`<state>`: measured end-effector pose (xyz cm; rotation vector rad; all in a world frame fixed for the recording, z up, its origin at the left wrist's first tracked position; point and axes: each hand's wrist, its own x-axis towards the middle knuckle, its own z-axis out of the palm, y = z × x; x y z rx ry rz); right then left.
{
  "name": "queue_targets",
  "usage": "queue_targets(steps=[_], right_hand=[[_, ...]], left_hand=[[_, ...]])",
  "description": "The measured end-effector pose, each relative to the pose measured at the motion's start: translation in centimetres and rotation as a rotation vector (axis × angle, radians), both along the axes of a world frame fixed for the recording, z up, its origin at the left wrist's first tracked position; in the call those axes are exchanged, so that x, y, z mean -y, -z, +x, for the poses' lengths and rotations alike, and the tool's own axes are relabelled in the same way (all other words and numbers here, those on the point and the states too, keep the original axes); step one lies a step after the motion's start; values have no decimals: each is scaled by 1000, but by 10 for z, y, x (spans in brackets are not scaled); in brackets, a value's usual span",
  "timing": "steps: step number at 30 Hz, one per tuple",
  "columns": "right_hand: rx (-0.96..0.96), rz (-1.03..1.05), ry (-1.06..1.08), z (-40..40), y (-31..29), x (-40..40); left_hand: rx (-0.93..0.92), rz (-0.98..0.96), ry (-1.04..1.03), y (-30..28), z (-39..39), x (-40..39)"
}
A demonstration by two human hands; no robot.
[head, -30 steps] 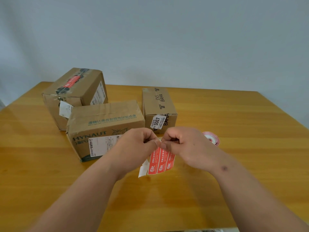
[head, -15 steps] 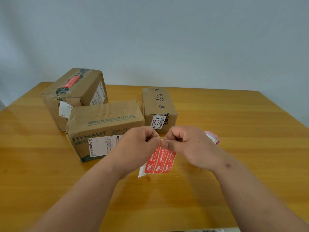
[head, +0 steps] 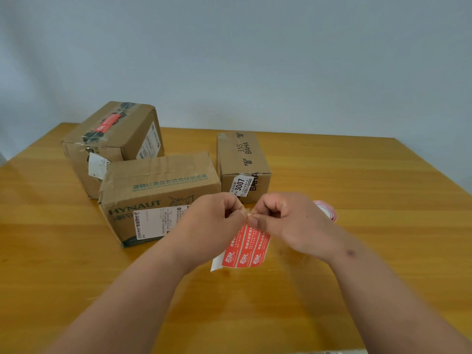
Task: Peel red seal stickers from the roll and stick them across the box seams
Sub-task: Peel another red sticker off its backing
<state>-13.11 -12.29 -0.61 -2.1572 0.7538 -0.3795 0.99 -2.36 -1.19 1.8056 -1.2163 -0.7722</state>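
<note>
A short strip of red seal stickers [head: 246,247] on white backing hangs above the table. My left hand [head: 212,221] and my right hand [head: 283,221] both pinch its top edge, fingertips almost touching. The sticker roll [head: 328,213] lies on the table behind my right hand, mostly hidden. Three cardboard boxes stand beyond: a HYNAUT box [head: 158,190] at the front left, a taller box [head: 112,139] behind it with one red sticker [head: 107,122] on its taped top seam, and a small box [head: 242,159] marked INS BAHA at the centre.
The wooden table [head: 357,180] extends bare to the right and in front of my arms. A plain grey wall stands behind its far edge. Something pale shows at the bottom edge of the view.
The strip has swung slightly right and hangs straighter. Both hands have stayed in about the same place, still pinching its top.
</note>
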Motion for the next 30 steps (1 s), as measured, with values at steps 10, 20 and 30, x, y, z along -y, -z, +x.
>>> queue_targets(steps=[10, 20, 30], right_hand=[[-68, -102, -38, 1, -3, 5], [-95, -224, -39, 2, -3, 2], [-22, -222, -52, 1, -4, -1]], left_hand=[[188, 1, 37, -4, 4, 2], [212, 13, 34, -5, 2, 4], [19, -6, 29, -1, 4, 2]])
